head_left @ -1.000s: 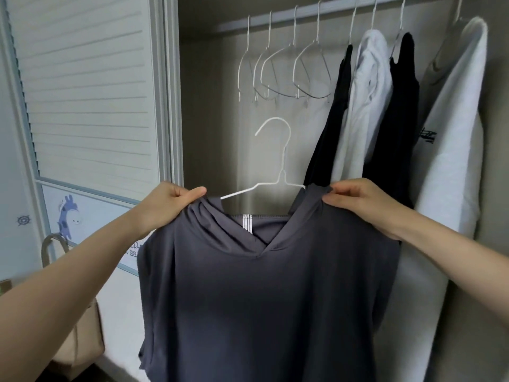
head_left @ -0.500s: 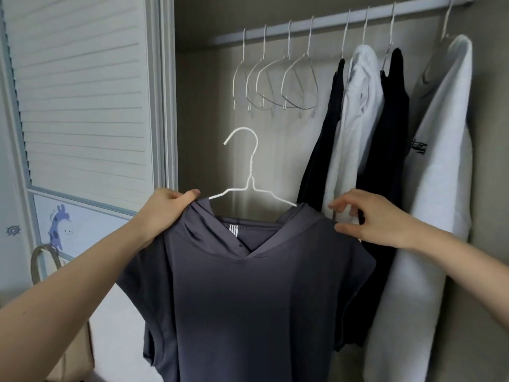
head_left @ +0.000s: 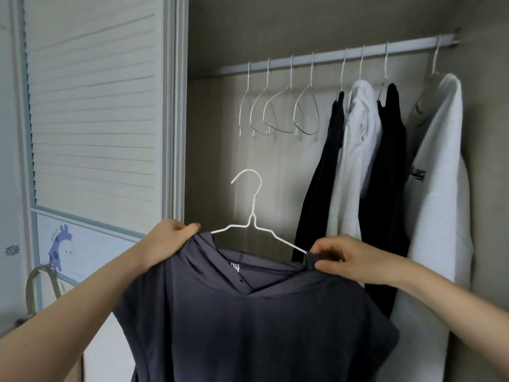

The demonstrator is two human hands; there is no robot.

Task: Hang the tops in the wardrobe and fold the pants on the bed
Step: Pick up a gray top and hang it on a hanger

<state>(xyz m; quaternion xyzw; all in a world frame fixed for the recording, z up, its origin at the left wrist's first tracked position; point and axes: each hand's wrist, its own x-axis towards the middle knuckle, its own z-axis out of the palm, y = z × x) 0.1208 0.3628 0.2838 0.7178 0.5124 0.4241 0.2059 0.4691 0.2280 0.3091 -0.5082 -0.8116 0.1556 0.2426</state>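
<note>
1. Beige panelling forms the back of an open wardrobe (head_left: 220, 150), and a white louvred sliding door (head_left: 93, 111) is seen at the left, with a blue giraffe sticker (head_left: 60, 245) on its lower panel.
2. A pale hanging rail (head_left: 325, 57) is fixed across the top of the wardrobe, rising toward the right.
3. Four empty wire hangers (head_left: 278, 111) are hung from the left part of the rail.
4. To their right, four tops are hung side by side: a black top (head_left: 322, 188), a white top (head_left: 355, 150), a second black top (head_left: 385, 188) and, farthest right, a large white sweatshirt (head_left: 438, 205) with a small dark print.
5. A dark grey hooded top (head_left: 248, 326) is held up in the near centre, in front of the wardrobe and below the rail, on a white wire hanger (head_left: 254, 213) whose hook is free of the rail.
6. The top's left shoulder is gripped by the left hand (head_left: 168, 241), with fingers curled round the bunched fabric.
7. The collar edge at the hanger's right arm is pinched by the right hand (head_left: 355, 259) between thumb and fingertips.
8. A beige bag handle (head_left: 41, 282) is seen at the lower left.
</note>
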